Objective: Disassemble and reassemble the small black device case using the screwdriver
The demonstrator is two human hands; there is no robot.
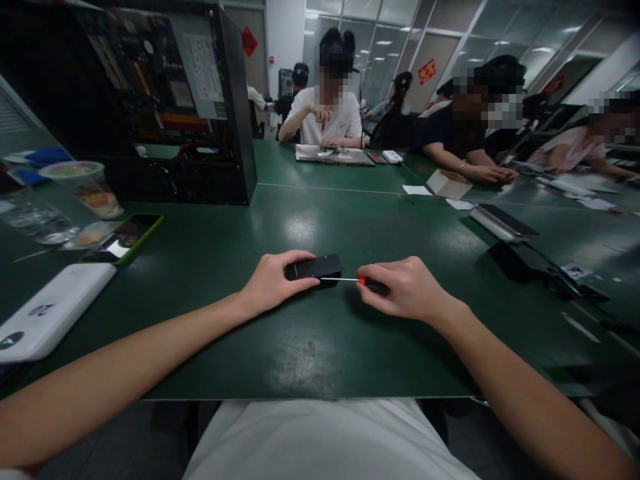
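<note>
A small flat black box [316,267] lies on the green table [320,333] in front of me. My left hand [273,280] rests over its left end, fingers wrapped around it, holding it down. My right hand [407,287] is closed in a pinch on a thin screwdriver [350,279] with an orange collar and dark handle. The metal shaft runs level to the left, and its tip meets the right side of the black box.
An open computer case [165,100] stands at the back left. A phone in a green case [125,238], a white power bank [47,310], cups and a bottle lie to the left. Black devices [525,260] sit to the right. Several people sit across the table.
</note>
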